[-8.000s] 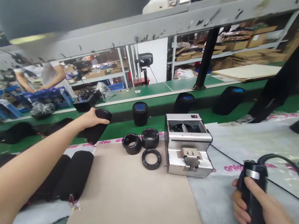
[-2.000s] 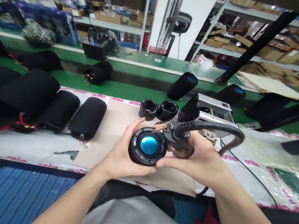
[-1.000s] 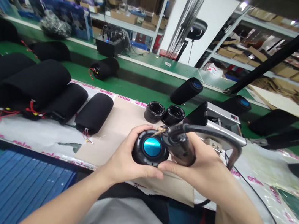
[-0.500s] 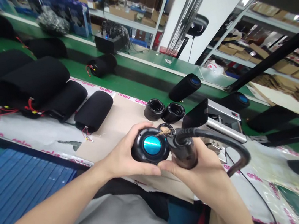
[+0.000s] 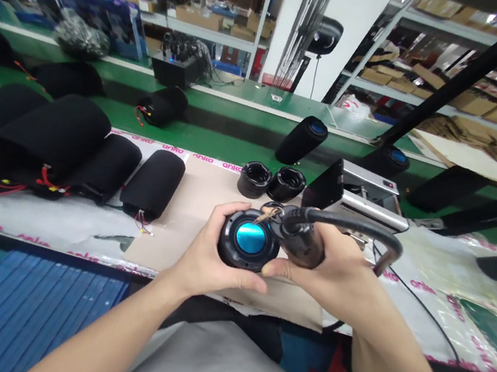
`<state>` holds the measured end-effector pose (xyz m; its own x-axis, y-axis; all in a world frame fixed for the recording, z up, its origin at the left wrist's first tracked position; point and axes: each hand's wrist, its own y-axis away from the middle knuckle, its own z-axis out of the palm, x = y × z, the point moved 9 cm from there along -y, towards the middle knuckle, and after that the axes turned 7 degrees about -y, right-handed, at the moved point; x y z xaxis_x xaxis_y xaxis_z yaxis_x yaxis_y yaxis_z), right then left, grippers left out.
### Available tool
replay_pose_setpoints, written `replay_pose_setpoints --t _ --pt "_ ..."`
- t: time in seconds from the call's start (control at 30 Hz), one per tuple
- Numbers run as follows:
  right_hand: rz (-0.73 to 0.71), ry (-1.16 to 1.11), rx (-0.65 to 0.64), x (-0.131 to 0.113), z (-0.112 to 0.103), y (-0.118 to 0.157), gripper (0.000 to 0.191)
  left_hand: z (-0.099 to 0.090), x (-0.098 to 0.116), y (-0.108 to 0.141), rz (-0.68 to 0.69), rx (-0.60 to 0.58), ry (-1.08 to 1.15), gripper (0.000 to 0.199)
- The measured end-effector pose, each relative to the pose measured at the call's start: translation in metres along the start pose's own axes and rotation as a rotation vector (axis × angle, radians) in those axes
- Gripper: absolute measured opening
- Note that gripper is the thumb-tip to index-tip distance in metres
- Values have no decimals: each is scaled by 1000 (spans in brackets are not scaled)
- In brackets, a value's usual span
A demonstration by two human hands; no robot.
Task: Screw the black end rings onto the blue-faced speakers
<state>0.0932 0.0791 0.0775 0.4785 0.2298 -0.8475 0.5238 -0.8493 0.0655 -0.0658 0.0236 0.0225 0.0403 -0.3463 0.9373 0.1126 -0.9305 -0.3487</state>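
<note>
**Two closed grips, side by side**

The left hand (image 5: 204, 264) curls its fingers around a round black speaker with a glossy blue centre (image 5: 251, 239). The right hand (image 5: 322, 279) clenches a black corded electric screwdriver (image 5: 301, 247) against it. Two black rubber rings (image 5: 254, 180) stand just beyond the fingertips on a tan cardboard sheet (image 5: 190, 235).

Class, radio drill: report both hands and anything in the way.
Left hand gripping round black speaker end cap, blue centre. Right hand on corded screwdriver, tip at cap's rim. Steel screw feeder just beyond.

The head camera looks forward and down over left hand (image 5: 209, 263) and right hand (image 5: 337, 279).
</note>
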Motion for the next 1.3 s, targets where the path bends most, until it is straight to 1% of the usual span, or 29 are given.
replay_pose_setpoints --t 0.07,0.1,0.13,0.17,0.23,0.3,0.33,0.37,0.4,0.43,0.47,0.5,0.57,0.63,0.67,0.73,0.8,0.83,0.97,1.03,1.1,1.2,1.3 --pt "-3 -56 -3 1 -1 -1 47 -1 -2 0 -3 10 -66 98" --pt "-6 -104 31 1 -8 0 49 -3 -4 0 -6 17 -106 97" --pt "-32 -180 100 1 -20 3 50 -4 -5 1 -11 23 -145 96" --pt "-84 -284 196 -1 -37 7 49 -6 -6 2 -16 27 -183 95" --pt "-251 -531 411 -5 -80 23 43 -10 -6 5 -7 39 -264 94" --pt "-455 -782 664 -3 -127 46 27 -15 -4 7 21 58 -351 90" --pt "-516 -881 785 2 -146 57 21 -17 -2 8 36 68 -391 88" --pt "-555 -948 911 10 -162 68 28 -17 -2 7 50 71 -425 87" --pt "-589 -974 1034 16 -174 78 42 -14 -1 6 62 64 -448 86" --pt "-609 -963 1113 21 -182 85 53 -9 0 4 75 49 -462 86" --pt "-604 -927 1125 22 -185 85 58 -2 0 0 90 30 -467 86" --pt "-592 -888 1110 23 -185 82 60 8 1 -3 104 4 -463 86" --pt "-539 -819 999 22 -180 69 52 33 1 -11 114 -70 -433 85" --pt "-459 -755 890 22 -172 55 44 61 -2 -19 90 -165 -394 87" --pt "-425 -707 849 20 -170 49 44 72 -4 -23 72 -205 -378 89" --pt "-357 -615 749 17 -166 36 55 87 -7 -29 45 -251 -364 92" --pt "-302 -564 683 18 -164 24 69 91 -7 -33 41 -261 -373 90" --pt "-279 -552 670 19 -164 19 74 91 -6 -34 44 -263 -383 89" --pt "-248 -557 666 30 -160 1 90 89 -2 -34 51 -274 -399 87" --pt "-243 -563 642 35 -156 -6 90 89 -2 -34 49 -271 -387 87" --pt "-236 -563 624 40 -154 -10 86 90 -3 -33 48 -264 -371 86" --pt "-249 -561 628 41 -155 -10 85 92 -4 -32 58 -264 -331 86" --pt "-215 -568 609 41 -153 -8 84 93 -5 -32 53 -266 -319 87"
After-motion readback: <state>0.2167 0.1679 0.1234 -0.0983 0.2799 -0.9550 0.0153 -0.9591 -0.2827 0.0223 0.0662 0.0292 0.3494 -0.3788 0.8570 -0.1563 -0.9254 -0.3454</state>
